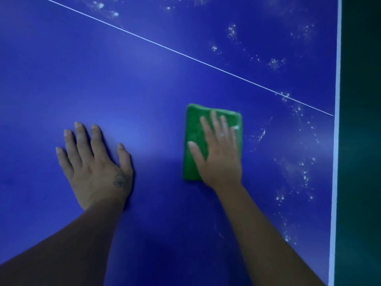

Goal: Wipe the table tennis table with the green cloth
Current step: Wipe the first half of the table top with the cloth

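Right hand: flat on the green cloth, fingers straight and close together, thumb out to the side — pressing down, nothing gripped.
Green cloth: folded into a rectangle, lying on the blue table tennis table, below the thin white line and well in from the white edge stripe.
Left hand: palm down on bare table beside the cloth, apart from it, fingers spread and straight, holding nothing.
White specks: scattered over the surface right of the cloth and beyond the line.
Floor: dark green, past the table's right edge.
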`<state>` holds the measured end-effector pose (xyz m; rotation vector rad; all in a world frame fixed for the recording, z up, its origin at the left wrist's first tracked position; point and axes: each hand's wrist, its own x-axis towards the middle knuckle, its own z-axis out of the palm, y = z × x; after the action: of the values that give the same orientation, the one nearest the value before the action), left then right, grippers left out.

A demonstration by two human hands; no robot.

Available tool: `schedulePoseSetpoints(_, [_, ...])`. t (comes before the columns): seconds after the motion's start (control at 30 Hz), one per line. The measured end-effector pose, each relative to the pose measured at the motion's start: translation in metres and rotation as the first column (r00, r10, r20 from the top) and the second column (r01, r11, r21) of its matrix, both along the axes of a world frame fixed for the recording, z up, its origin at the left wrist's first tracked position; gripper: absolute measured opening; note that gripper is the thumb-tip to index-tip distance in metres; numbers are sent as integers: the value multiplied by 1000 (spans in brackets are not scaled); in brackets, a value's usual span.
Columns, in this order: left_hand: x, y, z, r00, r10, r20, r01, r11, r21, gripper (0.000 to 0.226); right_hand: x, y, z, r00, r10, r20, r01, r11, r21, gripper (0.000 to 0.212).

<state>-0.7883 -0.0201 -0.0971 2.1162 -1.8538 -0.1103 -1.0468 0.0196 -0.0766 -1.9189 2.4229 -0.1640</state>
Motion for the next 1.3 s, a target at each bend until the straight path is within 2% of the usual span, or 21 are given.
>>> schedulePoseSetpoints(0.13, [0, 0, -1, 1000, -4, 9, 4, 1000, -14, 70, -44, -2, 3, 959, -283, -6, 283, 957, 60, 76])
schedulePoseSetpoints(0.27, [-1, -1, -2, 1000, -5, 19, 5, 999, -38, 68, -11, -19, 4, 935, -352, -38, 354, 933, 69, 79])
schedulePoseSetpoints(0.4, [0, -1, -4, 1000, -3, 12, 3, 999, -34, 69, 66, -13, -2, 984, -179, 1, 179, 982, -64, 76])
schedulePoseSetpoints(0.47, [0, -1, -5, 1000, -4, 14, 5, 999, -34, 68, 92, 4, -6, 997, -60, 49, 64, 995, -80, 76])
schedulePoseSetpoints(0.57, [1, -1, -5, 1000, -16, 1, 16, 1000, -13, 69, 81, 34, -9, 990, 108, 93, -100, 991, -89, 76])
schedulePoseSetpoints(0.63, [2, 0, -6, 1000, -19, -1, 19, 1000, -7, 70, 51, 47, -7, 986, 140, 94, -133, 989, -71, 75])
schedulePoseSetpoints(0.7, [2, 0, -6, 1000, -18, 4, 18, 1000, 0, 70, 14, 51, -2, 996, 53, 68, -52, 998, -21, 75])
schedulePoseSetpoints(0.8, [1, 0, -6, 1000, -19, 19, 19, 1000, 9, 70, -21, 47, 5, 983, -181, 30, 180, 983, 27, 74])
schedulePoseSetpoints(0.9, [1, 0, -4, 1000, -18, 23, 18, 1000, 10, 69, 1, 36, 7, 927, -375, -6, 375, 926, 35, 76])
schedulePoseSetpoints(0.97, [0, 0, -1, 999, -23, 24, 22, 999, 27, 70, 37, 33, 5, 905, -425, -2, 425, 905, 13, 76])
schedulePoseSetpoints(1.03, [0, 0, 1, 999, -27, 20, 26, 999, 48, 71, 74, 43, 0, 939, -344, 7, 344, 939, -16, 75])
schedulePoseSetpoints(1.13, [0, 0, 5, 999, -34, 0, 34, 996, 80, 73, 106, 83, -4, 990, -135, 34, 136, 990, -41, 75])
schedulePoseSetpoints(1.23, [0, 2, 7, 999, -42, -2, 43, 995, 89, 74, 87, 123, -4, 998, 11, 66, -9, 999, -41, 74])
schedulePoseSetpoints(1.3, [1, 4, 6, 999, -51, 6, 50, 995, 90, 74, 60, 136, 0, 999, 20, 43, -20, 1000, -2, 73])
